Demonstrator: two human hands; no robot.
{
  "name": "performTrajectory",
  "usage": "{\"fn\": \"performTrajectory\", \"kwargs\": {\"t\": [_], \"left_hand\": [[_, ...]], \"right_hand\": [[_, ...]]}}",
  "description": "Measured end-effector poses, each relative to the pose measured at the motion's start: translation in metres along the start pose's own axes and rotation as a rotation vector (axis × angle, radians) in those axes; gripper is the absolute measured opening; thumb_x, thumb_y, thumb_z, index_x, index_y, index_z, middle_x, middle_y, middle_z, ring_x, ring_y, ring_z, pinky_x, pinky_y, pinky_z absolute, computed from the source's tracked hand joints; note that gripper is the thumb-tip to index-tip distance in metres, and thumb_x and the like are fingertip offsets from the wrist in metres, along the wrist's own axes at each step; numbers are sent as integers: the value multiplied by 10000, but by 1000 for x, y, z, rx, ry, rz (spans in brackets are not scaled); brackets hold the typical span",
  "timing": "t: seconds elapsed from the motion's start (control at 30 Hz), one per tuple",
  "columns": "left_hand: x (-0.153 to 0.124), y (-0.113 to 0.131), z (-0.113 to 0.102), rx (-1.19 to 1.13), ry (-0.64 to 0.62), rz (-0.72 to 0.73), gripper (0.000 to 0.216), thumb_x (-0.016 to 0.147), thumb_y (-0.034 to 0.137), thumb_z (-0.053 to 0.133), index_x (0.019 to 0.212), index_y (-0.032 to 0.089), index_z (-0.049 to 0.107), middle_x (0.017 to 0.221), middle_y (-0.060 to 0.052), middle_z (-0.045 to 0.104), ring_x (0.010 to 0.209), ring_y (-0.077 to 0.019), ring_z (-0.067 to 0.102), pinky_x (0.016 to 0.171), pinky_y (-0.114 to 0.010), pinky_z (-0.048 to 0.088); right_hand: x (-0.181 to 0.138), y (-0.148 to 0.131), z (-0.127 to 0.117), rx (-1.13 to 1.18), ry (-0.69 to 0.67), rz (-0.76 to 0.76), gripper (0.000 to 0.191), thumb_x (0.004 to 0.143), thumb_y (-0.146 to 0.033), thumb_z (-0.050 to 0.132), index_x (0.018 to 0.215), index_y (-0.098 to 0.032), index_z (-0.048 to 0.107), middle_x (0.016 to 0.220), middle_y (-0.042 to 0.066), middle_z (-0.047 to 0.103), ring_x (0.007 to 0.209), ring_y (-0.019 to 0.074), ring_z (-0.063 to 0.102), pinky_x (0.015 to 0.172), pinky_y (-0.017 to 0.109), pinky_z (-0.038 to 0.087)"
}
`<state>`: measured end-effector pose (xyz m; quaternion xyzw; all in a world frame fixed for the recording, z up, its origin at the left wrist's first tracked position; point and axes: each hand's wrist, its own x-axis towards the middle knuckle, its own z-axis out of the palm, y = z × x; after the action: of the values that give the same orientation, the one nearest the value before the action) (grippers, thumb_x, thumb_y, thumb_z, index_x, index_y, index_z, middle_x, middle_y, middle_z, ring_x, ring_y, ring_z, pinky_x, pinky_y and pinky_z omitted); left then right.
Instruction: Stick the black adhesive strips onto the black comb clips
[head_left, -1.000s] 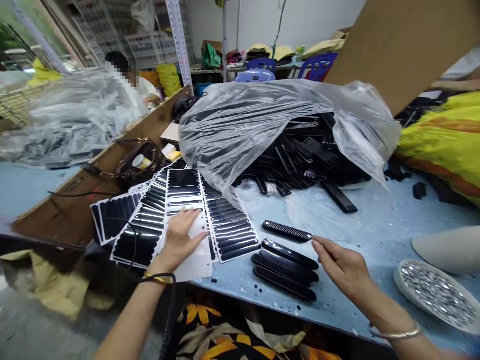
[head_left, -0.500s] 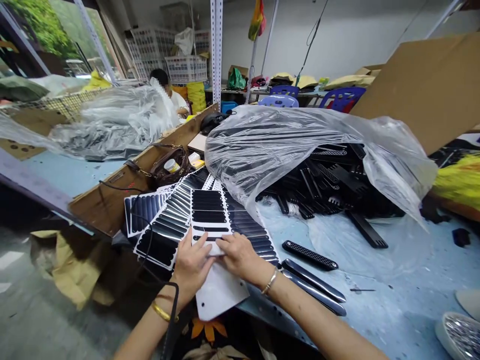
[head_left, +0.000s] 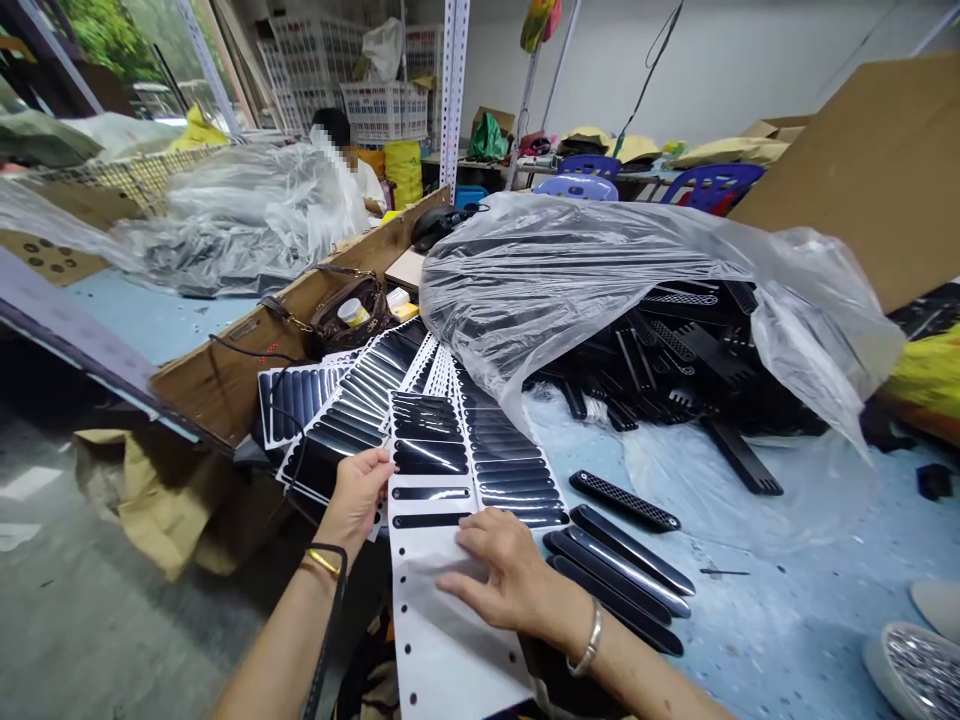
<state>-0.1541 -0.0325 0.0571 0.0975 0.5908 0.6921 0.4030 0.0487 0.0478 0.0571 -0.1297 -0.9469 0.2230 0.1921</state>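
Observation:
A white backing sheet (head_left: pixel 442 610) with black glossy sticker strips (head_left: pixel 424 447) lies over the table's near edge. My left hand (head_left: pixel 358 492) grips its left edge, fingers curled round it. Flat on the bare white part rests my right hand (head_left: pixel 501 572), fingers spread, just below the last strips. More sticker sheets (head_left: pixel 352 410) fan out behind. To the right lie several long black plastic bars (head_left: pixel 622 570) and one with a mesh face (head_left: pixel 624 500).
A clear plastic bag (head_left: pixel 600 270) covers a heap of black parts (head_left: pixel 675 370). A cardboard wall (head_left: pixel 247 350) and a brown handbag (head_left: pixel 352 310) stand at the left. A person sits far back. A glittery dish (head_left: pixel 915 660) is at the right corner.
The sheet has slid toward me and hangs further over the edge. My right hand moved from the black bars onto the sheet; my left shifted to its left edge.

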Motion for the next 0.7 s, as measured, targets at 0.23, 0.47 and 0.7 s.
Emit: {"fn": "performTrajectory", "kwargs": {"t": [0.23,0.47,0.7], "left_hand": [[-40,1,31,170,-150,241,112,682,245,665,639,157,718,574,7,629,551,-117,553,534,-213,455],[-42,-6,46,195,-277,255,140,710,221,630,651,155,738,601,-10,662,576,-128,575,562,-218,470],[3,1,7,333,31,339,198,655,330,680,703,144,728,616,-13,677,564,-148,579,552,-244,465]], "right_hand": [[52,-8,-3,229,167,219,415,907,-449,544,582,-194,499,539,-23,473,505,106,404,497,249,318],[46,-10,-8,447,152,328,512,951,-476,435,531,-183,441,521,-32,433,522,97,386,511,241,310],[-7,36,-64,749,354,624,476,851,-574,610,629,-160,685,607,45,673,569,163,634,573,267,518]]}}
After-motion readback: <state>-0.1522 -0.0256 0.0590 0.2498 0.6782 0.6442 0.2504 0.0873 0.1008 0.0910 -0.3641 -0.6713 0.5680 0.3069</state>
